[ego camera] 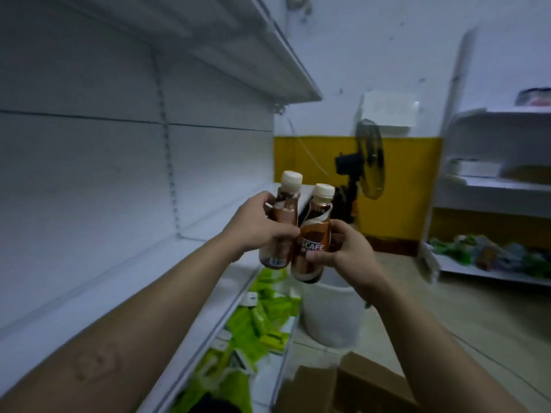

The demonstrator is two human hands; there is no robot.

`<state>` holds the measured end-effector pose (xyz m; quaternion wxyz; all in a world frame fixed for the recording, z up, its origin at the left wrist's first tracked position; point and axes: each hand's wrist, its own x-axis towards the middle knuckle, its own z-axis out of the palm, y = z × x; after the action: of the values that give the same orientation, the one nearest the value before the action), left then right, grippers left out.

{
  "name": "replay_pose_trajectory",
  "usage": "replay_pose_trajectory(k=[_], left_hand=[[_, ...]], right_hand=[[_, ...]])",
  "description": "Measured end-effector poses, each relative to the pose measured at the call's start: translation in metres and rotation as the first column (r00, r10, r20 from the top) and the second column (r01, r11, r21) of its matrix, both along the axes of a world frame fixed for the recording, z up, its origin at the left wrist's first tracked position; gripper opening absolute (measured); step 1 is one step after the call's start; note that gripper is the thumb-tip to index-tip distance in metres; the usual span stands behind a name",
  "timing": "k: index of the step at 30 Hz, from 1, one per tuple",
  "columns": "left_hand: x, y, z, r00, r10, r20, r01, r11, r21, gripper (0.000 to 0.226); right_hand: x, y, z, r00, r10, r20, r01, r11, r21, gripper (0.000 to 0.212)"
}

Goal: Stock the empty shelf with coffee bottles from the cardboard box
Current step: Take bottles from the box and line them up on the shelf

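Observation:
I hold two brown coffee bottles with cream caps side by side, upright and slightly tilted, in front of the far end of the white empty shelf (pixel 167 263). My left hand (pixel 256 225) grips the left bottle (pixel 281 222) around its middle. My right hand (pixel 343 248) grips the right bottle (pixel 313 231), whose label shows part of a brand name. The two bottles touch each other. The cardboard box (pixel 343 386) lies open on the floor at the bottom, below my right forearm.
Green packets (pixel 253 326) fill the shelf below the white one. A white bucket (pixel 331 311) stands on the floor under the bottles. A black fan (pixel 369 159) stands by the yellow wall. Another shelving unit (pixel 489 189) with mixed goods is at the right.

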<state>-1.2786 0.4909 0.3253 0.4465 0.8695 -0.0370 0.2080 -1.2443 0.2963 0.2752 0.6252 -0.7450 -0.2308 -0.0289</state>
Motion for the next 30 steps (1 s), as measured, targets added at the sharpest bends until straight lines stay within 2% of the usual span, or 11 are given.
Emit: replay_pose_trajectory(k=[5, 9, 12, 18, 21, 24, 27, 30], left_hand=[[-0.036, 0.044, 0.020, 0.984, 0.179, 0.018, -0.180, 0.969, 0.172, 0.066], [-0.081, 0.076, 0.024, 0.927, 0.374, -0.023, -0.360, 0.905, 0.227, 0.075], [-0.130, 0.098, 0.021, 0.840, 0.542, -0.035, -0.516, 0.816, 0.258, 0.079], [-0.248, 0.137, 0.015, 0.569, 0.820, -0.062, -0.793, 0.567, 0.222, 0.060], [-0.298, 0.151, 0.010, 0.463, 0.886, -0.030, -0.861, 0.458, 0.222, 0.065], [-0.328, 0.165, 0.002, 0.434, 0.901, -0.007, -0.864, 0.418, 0.279, 0.080], [-0.340, 0.182, -0.009, 0.432, 0.901, -0.024, -0.848, 0.415, 0.329, 0.087], [-0.347, 0.201, -0.010, 0.403, 0.915, -0.001, -0.850, 0.375, 0.368, 0.079]], right_hand=[[0.010, 0.059, 0.002, 0.976, 0.216, -0.007, -0.216, 0.976, 0.010, 0.066], [0.008, 0.115, 0.000, 0.908, 0.418, -0.012, -0.418, 0.908, -0.033, 0.067], [-0.012, 0.163, 0.000, 0.824, 0.567, 0.000, -0.566, 0.822, -0.064, 0.064], [-0.100, 0.251, -0.005, 0.590, 0.806, -0.049, -0.807, 0.586, -0.074, 0.062], [-0.141, 0.282, -0.005, 0.494, 0.868, -0.052, -0.864, 0.482, -0.146, 0.062], [-0.172, 0.309, -0.007, 0.448, 0.893, -0.043, -0.873, 0.426, -0.239, 0.062], [-0.188, 0.329, -0.012, 0.468, 0.883, -0.042, -0.858, 0.443, -0.259, 0.060], [-0.192, 0.343, -0.016, 0.484, 0.871, -0.081, -0.861, 0.459, -0.217, 0.057]])
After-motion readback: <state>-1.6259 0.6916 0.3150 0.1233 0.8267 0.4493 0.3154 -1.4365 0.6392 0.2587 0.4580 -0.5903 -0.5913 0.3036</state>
